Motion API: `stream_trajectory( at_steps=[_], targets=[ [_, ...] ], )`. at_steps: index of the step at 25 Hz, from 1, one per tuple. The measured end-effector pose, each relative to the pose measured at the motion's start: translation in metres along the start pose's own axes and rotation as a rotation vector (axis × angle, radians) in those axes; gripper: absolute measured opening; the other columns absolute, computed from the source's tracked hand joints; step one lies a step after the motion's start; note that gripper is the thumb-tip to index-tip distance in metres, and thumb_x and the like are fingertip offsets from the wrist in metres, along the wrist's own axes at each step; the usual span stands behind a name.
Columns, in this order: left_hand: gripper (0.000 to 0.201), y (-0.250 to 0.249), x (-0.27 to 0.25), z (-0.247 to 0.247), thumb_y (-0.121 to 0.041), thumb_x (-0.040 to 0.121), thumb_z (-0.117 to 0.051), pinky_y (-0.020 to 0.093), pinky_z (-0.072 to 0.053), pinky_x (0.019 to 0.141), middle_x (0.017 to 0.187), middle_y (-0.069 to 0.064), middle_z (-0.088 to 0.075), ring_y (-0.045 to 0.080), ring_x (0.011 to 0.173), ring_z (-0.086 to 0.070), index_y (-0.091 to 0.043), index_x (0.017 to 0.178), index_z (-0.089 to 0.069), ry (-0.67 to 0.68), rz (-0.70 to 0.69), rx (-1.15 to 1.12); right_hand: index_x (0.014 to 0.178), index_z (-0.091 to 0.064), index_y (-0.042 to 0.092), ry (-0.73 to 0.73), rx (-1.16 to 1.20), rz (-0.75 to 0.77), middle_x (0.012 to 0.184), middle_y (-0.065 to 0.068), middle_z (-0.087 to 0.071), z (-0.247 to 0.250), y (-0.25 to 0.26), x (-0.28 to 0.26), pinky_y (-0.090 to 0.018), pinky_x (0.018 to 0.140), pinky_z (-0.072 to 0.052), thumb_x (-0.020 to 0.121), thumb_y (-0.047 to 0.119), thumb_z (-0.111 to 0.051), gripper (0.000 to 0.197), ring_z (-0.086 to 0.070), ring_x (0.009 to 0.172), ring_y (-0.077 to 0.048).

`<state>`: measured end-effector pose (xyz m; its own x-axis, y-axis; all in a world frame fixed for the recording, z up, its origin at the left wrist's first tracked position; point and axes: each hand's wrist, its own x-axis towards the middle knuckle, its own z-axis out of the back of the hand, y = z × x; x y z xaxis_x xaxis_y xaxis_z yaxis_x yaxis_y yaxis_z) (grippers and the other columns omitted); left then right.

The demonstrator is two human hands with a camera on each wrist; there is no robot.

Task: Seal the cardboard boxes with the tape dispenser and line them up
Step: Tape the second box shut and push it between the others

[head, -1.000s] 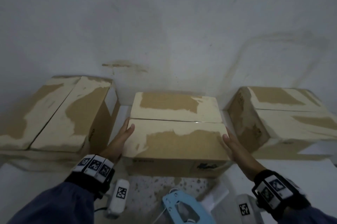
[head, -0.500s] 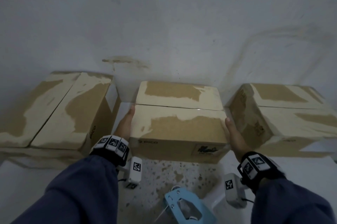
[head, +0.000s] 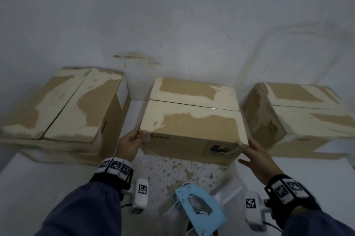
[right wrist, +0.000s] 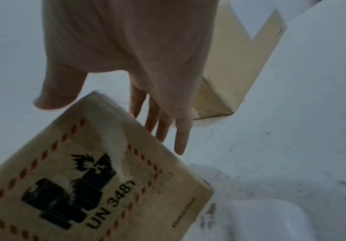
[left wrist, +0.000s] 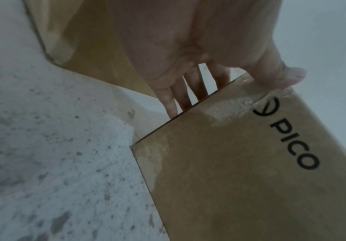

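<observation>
Three closed cardboard boxes stand in a row by the wall. The middle box (head: 192,126) (left wrist: 240,163) (right wrist: 85,179) has an open seam across its top. My left hand (head: 130,140) (left wrist: 188,48) is at its near left corner, straight fingers (left wrist: 178,97) flat along the left side, thumb on the top edge. My right hand (head: 255,153) (right wrist: 136,48) is at the near right corner, fingers spread and straight beside the right side, thumb by the corner. The blue tape dispenser (head: 199,207) lies on the table in front of me, in neither hand.
The left box (head: 63,105) (left wrist: 81,40) stands skewed, a narrow gap from the middle one. The right box (head: 299,114) (right wrist: 240,57) is turned at an angle, close to the middle box. A white wall rises behind. The table (head: 172,174) is white with a worn speckled patch.
The middle box has slid away from me toward the wall. Both hands have drawn back along its sides to the near corners, and the right hand's fingers have spread.
</observation>
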<state>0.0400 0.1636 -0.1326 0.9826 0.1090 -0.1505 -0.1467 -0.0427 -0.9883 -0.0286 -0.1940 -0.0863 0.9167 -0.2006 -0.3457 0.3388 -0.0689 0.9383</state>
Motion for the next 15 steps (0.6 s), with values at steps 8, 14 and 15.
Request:
stream_trajectory(
  at_steps=[8,14,15],
  targets=[
    [0.029,0.003,-0.015,-0.01,-0.017,0.1,-0.038,0.011,-0.054,0.057,0.067,-0.01,-0.072,-0.002,0.061,-0.068,-0.021,0.085,-0.063,-0.059,0.127,-0.311,0.088,-0.065,0.016,-0.091,0.136,0.112,0.099,-0.011,-0.066,-0.004,-0.022,-0.019,-0.039,0.089,-0.048,0.084,0.036,-0.06,0.021,-0.061,0.101,-0.025],
    [0.02,0.001,-0.019,-0.016,-0.024,0.095,-0.051,0.023,-0.053,0.068,0.086,0.004,-0.061,0.016,0.08,-0.059,-0.018,0.077,-0.049,-0.186,0.116,-0.306,0.089,-0.056,0.02,-0.096,0.337,0.02,0.099,-0.004,-0.061,-0.002,-0.023,-0.017,-0.044,0.1,-0.039,0.1,0.015,-0.038,0.021,-0.057,0.098,-0.017],
    [0.021,-0.001,-0.021,-0.018,-0.024,0.095,-0.052,0.026,-0.05,0.072,0.084,0.005,-0.061,0.016,0.079,-0.058,-0.018,0.076,-0.051,-0.185,0.107,-0.311,0.087,-0.053,0.021,-0.122,0.357,-0.003,0.098,-0.004,-0.06,-0.002,-0.024,-0.015,-0.048,0.101,-0.036,0.1,0.015,-0.039,0.02,-0.056,0.097,-0.016]
  ],
)
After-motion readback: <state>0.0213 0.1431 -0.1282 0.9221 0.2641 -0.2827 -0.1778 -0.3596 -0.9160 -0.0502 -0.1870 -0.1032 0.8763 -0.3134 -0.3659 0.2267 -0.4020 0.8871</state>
